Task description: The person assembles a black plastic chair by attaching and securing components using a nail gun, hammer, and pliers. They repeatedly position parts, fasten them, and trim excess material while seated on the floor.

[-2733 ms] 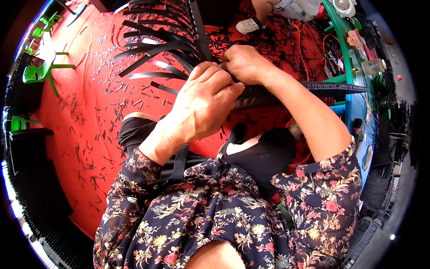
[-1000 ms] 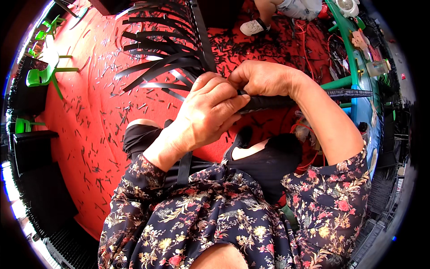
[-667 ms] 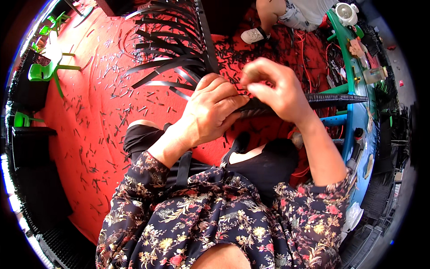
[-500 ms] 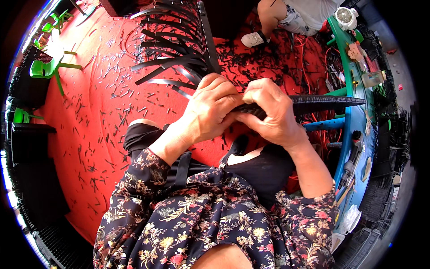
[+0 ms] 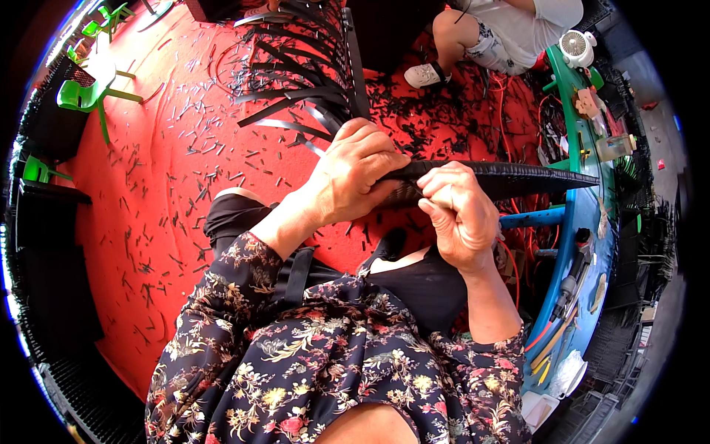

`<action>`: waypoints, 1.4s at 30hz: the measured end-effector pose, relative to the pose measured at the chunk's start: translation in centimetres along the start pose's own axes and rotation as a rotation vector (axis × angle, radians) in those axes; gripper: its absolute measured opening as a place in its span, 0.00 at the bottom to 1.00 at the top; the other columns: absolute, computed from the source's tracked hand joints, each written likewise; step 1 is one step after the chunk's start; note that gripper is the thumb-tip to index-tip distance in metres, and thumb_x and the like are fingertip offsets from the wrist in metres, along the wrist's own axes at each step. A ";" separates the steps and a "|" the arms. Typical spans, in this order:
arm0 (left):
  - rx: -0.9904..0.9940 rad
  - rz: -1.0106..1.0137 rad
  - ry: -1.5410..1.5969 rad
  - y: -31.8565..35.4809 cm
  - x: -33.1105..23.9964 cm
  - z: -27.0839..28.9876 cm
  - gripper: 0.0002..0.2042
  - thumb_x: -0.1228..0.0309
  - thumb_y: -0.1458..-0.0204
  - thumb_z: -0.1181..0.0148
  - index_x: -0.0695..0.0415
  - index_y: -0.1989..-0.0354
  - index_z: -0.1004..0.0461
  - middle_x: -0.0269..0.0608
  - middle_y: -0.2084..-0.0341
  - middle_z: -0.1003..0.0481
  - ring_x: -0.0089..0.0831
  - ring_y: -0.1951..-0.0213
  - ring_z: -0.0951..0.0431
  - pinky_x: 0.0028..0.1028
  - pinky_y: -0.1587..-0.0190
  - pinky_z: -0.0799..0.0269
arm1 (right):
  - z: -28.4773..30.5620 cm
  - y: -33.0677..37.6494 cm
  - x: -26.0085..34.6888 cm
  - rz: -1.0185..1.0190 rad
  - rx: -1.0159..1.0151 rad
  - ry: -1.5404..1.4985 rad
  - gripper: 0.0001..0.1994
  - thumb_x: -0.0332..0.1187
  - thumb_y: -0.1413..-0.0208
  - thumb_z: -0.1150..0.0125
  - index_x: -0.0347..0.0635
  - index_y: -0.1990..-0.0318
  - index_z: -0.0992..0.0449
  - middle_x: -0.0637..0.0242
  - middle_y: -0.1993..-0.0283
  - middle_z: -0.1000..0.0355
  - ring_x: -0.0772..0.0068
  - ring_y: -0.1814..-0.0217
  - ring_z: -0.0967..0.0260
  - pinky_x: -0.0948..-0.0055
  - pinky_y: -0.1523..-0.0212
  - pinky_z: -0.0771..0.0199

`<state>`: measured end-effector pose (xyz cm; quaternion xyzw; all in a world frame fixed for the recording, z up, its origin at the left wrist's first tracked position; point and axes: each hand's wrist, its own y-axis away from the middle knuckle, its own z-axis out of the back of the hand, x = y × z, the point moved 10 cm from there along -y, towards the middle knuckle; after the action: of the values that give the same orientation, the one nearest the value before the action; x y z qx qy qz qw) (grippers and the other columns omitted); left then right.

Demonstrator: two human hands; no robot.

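Observation:
A black woven piece (image 5: 518, 175) stretches across in front of me, its bound edge running to a pointed end at the right. Loose flat black strips (image 5: 296, 96) fan out from its far left side, along a dark straight rail (image 5: 356, 70). My left hand (image 5: 353, 172) is closed around the corner where the strips meet the bound edge. Just below that edge, right of the left hand, my right hand (image 5: 463, 216) is curled with thumb and fingertips pinched together. Whatever lies in that pinch, if anything, is too small to make out.
Strip offcuts litter the red floor (image 5: 163, 244). A blue and green bench (image 5: 592, 296) at the right carries tools (image 5: 573, 277) and a small white fan (image 5: 577, 48). Another person's leg (image 5: 458, 37) is at the far side. Green chairs (image 5: 81, 96) stand at the left.
My right hand has moved down and away from the left hand, uncovering more of the bound edge. The left hand keeps its hold. The view has shifted slightly.

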<state>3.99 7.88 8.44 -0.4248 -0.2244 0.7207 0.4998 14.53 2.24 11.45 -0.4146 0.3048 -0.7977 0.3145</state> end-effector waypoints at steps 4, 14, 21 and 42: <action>-0.026 -0.021 0.004 0.2 -0.1 0.0 0.18 0.72 0.67 0.32 0.59 0.63 0.25 0.38 0.72 0.30 0.41 0.66 0.28 0.37 0.56 0.35 | -1.1 -0.9 -1.8 -0.171 0.098 0.018 0.11 0.21 0.59 0.32 0.38 0.69 0.30 0.63 0.68 0.29 0.61 0.67 0.30 0.67 0.63 0.30; -0.057 -0.020 -0.009 0.1 -0.2 -0.1 0.19 0.75 0.69 0.33 0.59 0.63 0.25 0.40 0.71 0.29 0.42 0.64 0.27 0.38 0.56 0.33 | -1.3 -1.3 -2.3 -0.084 0.147 0.086 0.10 0.20 0.60 0.32 0.39 0.70 0.28 0.61 0.67 0.29 0.59 0.63 0.29 0.66 0.62 0.28; -0.069 -0.025 0.014 0.2 -0.4 0.1 0.18 0.74 0.70 0.33 0.58 0.65 0.25 0.39 0.71 0.29 0.41 0.64 0.27 0.37 0.55 0.33 | -1.2 -1.6 -2.2 -0.083 0.141 0.072 0.09 0.22 0.57 0.33 0.38 0.70 0.29 0.59 0.69 0.29 0.60 0.67 0.27 0.69 0.66 0.26; -0.253 0.017 0.117 0.8 -2.1 1.5 0.24 0.78 0.70 0.29 0.63 0.61 0.33 0.45 0.71 0.29 0.44 0.67 0.26 0.42 0.56 0.31 | -4.4 -3.6 -6.7 -0.538 0.512 -0.194 0.10 0.28 0.50 0.37 0.35 0.76 0.31 0.62 0.83 0.38 0.80 0.78 0.42 0.72 0.76 0.39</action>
<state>2.59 5.83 9.49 -0.5278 -0.2803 0.6648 0.4482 12.96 10.50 8.89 -0.4615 -0.0553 -0.8590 0.2145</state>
